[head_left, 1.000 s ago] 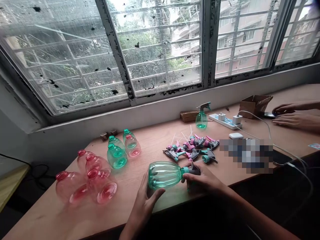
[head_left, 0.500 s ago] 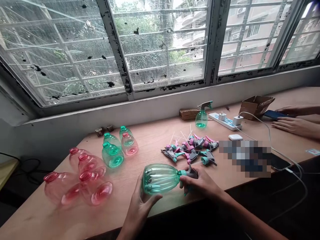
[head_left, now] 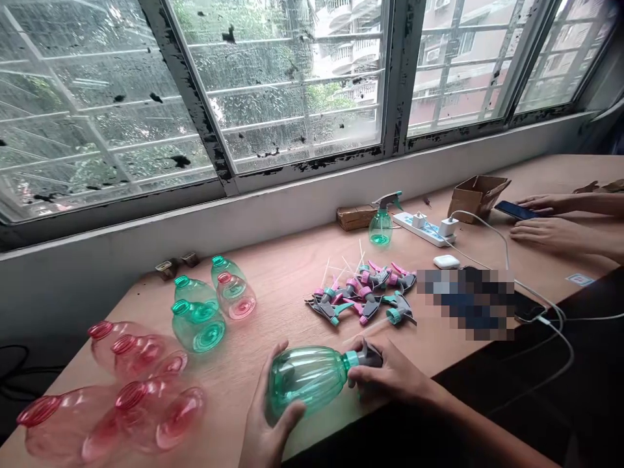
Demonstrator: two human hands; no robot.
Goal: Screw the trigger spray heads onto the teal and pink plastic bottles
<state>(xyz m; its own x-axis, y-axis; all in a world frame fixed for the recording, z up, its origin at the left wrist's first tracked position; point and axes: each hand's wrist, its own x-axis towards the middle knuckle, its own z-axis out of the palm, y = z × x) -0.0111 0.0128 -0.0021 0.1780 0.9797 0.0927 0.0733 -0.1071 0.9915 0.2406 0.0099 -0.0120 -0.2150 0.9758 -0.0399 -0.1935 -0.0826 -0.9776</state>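
- While the green bottle (head_left: 307,378) lies on its side at the near edge of the wooden table (head_left: 292,273), both of the person's hands are on it.
- Left hand (head_left: 266,426) cups the fat base end, thumb over the front, fingers curled around the back, clamped on the plastic.
- Right hand (head_left: 385,377) is up at the neck, fingers wrapped tight round the grey spray head (head_left: 370,354) where it meets the teal collar.
- Just beyond that hand, a heap of loose spray heads (head_left: 363,296), pink, teal and grey, white dip tubes sticking up.
- Off to the left, pink bottles (head_left: 127,383) lie tumbled together near the table's corner, uncapped.
- Behind them, more green bottles (head_left: 197,315) and one pink bottle (head_left: 235,296), also lying down, well apart from the one in hand.
- At the back by the window ledge, one finished spray bottle (head_left: 381,221) stands upright, beside a small brown box (head_left: 355,217).
- Next to that, a white power strip (head_left: 424,227) with chargers plugged in, a cable trailing toward the near edge.
- Far right, another person's hands (head_left: 541,224) rest on the table by a phone (head_left: 514,210), near an open cardboard box (head_left: 478,194).
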